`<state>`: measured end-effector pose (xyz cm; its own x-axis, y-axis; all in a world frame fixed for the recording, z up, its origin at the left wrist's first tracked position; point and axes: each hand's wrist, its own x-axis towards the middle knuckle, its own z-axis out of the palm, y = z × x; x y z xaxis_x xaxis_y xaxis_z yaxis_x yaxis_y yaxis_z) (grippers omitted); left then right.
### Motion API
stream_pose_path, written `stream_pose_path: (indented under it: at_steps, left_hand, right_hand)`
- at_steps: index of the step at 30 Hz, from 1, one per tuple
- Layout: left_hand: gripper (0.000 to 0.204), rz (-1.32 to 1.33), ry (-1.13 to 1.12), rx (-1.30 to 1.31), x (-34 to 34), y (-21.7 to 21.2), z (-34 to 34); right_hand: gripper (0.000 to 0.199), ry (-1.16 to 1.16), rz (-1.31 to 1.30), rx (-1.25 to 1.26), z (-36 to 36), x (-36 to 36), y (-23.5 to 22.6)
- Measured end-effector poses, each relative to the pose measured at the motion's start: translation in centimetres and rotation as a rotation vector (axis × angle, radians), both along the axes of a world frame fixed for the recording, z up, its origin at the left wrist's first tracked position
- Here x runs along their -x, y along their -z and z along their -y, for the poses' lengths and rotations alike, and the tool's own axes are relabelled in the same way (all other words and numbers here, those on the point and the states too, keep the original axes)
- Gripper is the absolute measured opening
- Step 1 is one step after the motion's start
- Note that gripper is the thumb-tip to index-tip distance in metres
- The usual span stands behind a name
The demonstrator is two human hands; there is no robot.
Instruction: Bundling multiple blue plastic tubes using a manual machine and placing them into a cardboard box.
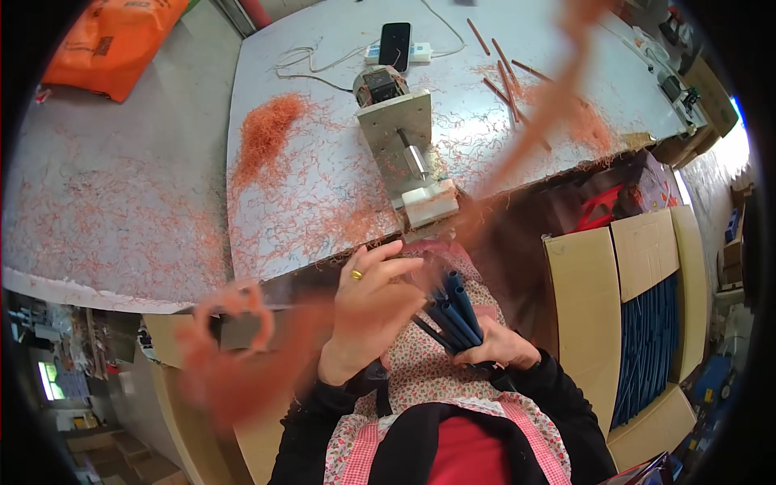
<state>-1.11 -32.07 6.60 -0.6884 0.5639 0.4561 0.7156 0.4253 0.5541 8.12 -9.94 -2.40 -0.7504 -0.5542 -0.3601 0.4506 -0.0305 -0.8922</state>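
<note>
My right hand [501, 345] is closed around a bundle of several dark blue tubes [457, 317], gripping it near the lower end in front of my apron. The tubes' hollow ends point up toward the table edge. Beside those upper ends, my left hand [372, 295], a gold ring on one finger, has its fingers apart and slightly bent. Its fingertips are blurred, and I see nothing held in it. Just beyond stands a small motor machine [384, 85] with a metal plate, a spindle [414, 158] and a white block [428, 202] at its near end.
Orange shavings [271, 129] cover much of the white table [323, 202]. Thin reddish-brown rods [505, 77] lie at its far right. A phone [395, 47] rests on a power strip. To my right, an open cardboard box [584, 283] holds many blue tubes. Blurred orange strands [550, 105] cross the view.
</note>
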Motion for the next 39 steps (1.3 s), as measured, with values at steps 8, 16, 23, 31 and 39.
stream_pose_path:
  at_steps: [8, 16, 23, 31, 39]
  left_hand:
    - [0.005, 0.123, -0.569, -0.160, 6.1, 4.3, 6.3]
    - [0.016, 0.651, -0.158, 0.235, 13.6, 9.1, 4.1]
    - [0.012, 0.422, -0.285, 0.427, 25.2, 9.5, 8.1]
    - [0.023, -0.124, -0.616, 0.402, 38.7, 4.6, 10.3]
    - [0.022, -0.398, -0.612, 0.293, 30.1, -2.2, 6.8]
  right_hand:
    - [0.033, 0.175, 0.044, 0.021, -1.0, -0.6, 0.5]
    - [0.033, 0.206, -0.007, -0.096, -1.6, 0.2, 1.0]
    - [0.030, 0.277, 0.131, -0.129, -3.6, 0.1, 1.3]
    - [0.030, 0.470, 0.244, -0.155, -8.2, 0.5, -2.1]
    - [0.025, 0.220, 0.051, -0.326, -13.8, 9.9, -4.3]
